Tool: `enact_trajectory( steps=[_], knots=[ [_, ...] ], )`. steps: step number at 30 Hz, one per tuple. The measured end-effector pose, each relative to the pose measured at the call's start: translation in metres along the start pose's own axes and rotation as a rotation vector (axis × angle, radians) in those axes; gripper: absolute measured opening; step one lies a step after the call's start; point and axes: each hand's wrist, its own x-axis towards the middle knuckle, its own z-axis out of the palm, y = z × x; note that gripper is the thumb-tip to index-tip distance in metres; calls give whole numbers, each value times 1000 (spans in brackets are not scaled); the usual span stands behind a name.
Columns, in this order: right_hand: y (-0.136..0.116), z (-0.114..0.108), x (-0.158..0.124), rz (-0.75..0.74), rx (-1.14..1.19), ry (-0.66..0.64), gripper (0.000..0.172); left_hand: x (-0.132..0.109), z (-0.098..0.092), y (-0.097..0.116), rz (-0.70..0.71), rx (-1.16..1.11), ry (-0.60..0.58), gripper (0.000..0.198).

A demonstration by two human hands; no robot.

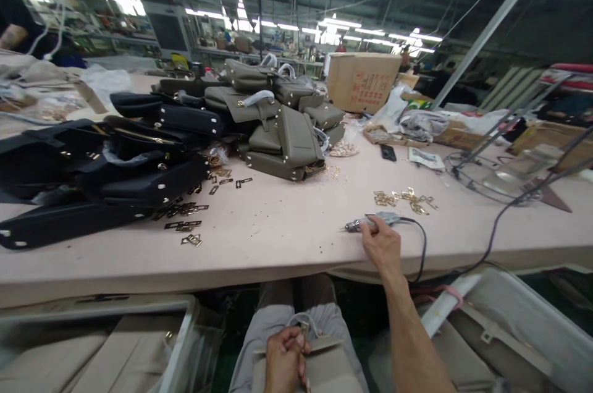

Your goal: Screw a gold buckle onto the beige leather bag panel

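My right hand [382,243] is closed around a grey corded electric screwdriver [391,217], which lies low over the tabletop with its metal tip pointing left. A beige handbag [330,367] rests on my lap. My left hand [286,353] is closed on it near the flap, its fingers pinched by a small gold metal fitting [304,327]. What lies inside those fingers is partly hidden. Beyond the screwdriver lie several loose gold metal fittings [410,198] in a small heap.
Dark navy handbags [134,186] and olive-grey handbags [296,139] are piled on the table [278,245]. Metal plates [185,225] lie beside them. A cardboard box [364,81], a phone [388,152] and a wire stand [467,180] are farther back. Plastic crates [185,325] holding bags flank my legs.
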Motion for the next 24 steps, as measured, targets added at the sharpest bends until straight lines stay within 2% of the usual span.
enact_trajectory(
  steps=[2,4,7,10,13,16,19,22,24],
  knots=[
    [14,9,24,23,-73,47,50,2,-2,-3,7,-9,12,61],
    [18,23,49,-30,-43,0,54,4,-3,-5,-2,-3,8,61],
    [11,52,89,-224,-2,-196,61,4,-3,-4,6,3,-2,58],
    [0,83,123,-442,-83,-428,69,2,-1,1,32,-1,-22,53],
    [-6,107,144,-556,-180,-633,75,-1,0,4,33,-7,-22,53],
    [-7,123,155,-558,-237,-753,78,-2,0,7,33,-19,-24,54],
    [-10,130,154,-535,-290,-833,78,-2,2,9,37,-4,-30,53],
    [-17,126,136,-585,-307,-914,81,1,2,9,44,12,-28,51],
    [-23,115,116,-640,-292,-952,84,3,2,8,46,21,-31,51]
  ],
)
